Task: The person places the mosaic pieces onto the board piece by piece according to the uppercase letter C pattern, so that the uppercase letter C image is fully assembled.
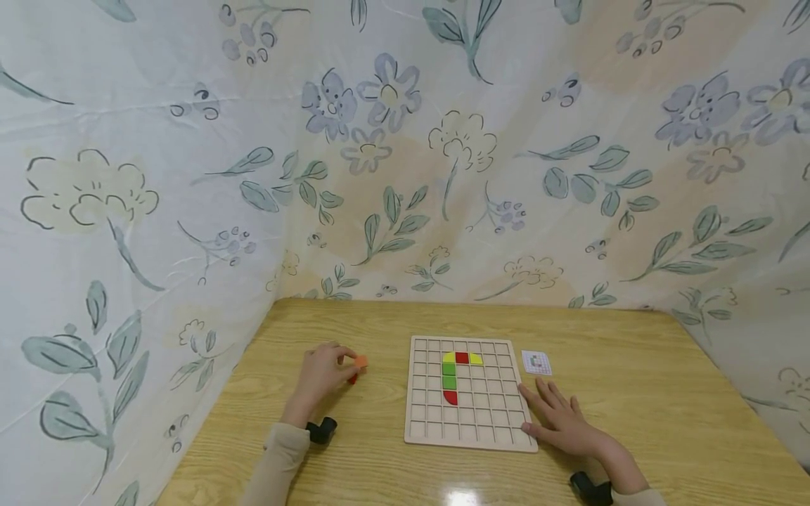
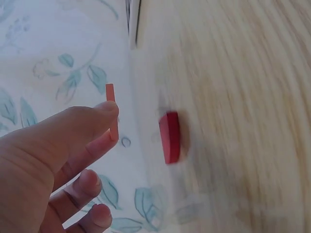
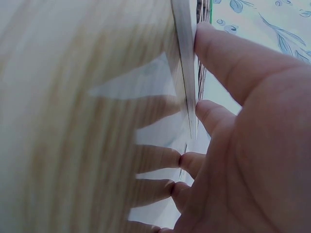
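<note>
My left hand (image 1: 324,376) pinches a flat orange tile (image 1: 361,362) between thumb and finger, left of the wooden grid board (image 1: 430,431). In the left wrist view the orange tile (image 2: 112,124) shows edge-on, held off the table. Just beyond the fingers a small red piece (image 2: 170,138) lies on the wood. Spread out flat, my right hand (image 1: 563,422) rests at the board's right edge, its thumb and a fingertip touching the rim. On the board sit two yellow curved tiles, a red square (image 1: 462,358), two green squares (image 1: 448,375) and a red curved tile (image 1: 451,398).
A small printed card (image 1: 536,362) with a coloured grid pattern lies right of the board, beyond the right fingertips. The wooden table (image 1: 373,450) meets a floral cloth (image 1: 392,232) at the back and left side.
</note>
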`<state>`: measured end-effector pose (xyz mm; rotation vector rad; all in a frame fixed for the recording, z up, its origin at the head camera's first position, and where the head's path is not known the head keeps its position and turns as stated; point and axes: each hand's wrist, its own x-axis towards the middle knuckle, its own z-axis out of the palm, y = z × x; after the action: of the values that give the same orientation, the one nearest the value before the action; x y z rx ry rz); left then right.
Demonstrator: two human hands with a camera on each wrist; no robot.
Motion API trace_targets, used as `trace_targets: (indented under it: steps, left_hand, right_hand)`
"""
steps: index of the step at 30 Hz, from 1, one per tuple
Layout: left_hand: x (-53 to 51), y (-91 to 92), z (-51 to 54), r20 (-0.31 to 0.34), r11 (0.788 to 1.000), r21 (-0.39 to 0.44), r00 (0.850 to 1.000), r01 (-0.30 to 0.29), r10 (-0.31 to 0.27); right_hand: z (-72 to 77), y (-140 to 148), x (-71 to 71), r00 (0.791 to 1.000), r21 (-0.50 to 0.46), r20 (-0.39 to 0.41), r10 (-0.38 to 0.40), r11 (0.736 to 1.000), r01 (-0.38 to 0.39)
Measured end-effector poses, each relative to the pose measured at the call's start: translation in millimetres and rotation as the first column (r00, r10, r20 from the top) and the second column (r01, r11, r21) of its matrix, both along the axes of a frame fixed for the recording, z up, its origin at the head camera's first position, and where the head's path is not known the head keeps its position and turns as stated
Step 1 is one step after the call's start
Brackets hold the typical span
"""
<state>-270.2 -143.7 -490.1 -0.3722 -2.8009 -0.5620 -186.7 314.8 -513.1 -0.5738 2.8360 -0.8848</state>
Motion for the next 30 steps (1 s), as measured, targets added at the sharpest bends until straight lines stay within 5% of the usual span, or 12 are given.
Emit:
trace_targets:
  steps: [10, 30]
  left_hand:
    - [3.9, 17.6, 3.6, -0.02, 0.999, -0.007, 0.999, 0.047, -0.047]
    - [5.8, 54.4, 4.3, -0.017, 0.989, 0.04, 0.99, 0.14, -0.14]
  right_hand:
    - [-8.2, 2.7, -0.7, 0.999, -0.074, -0.05, 0.02, 0.997, -0.023]
    - [-1.1, 0.5, -0.6, 1.0, 0.0, -0.001, 0.001, 1.0, -0.001]
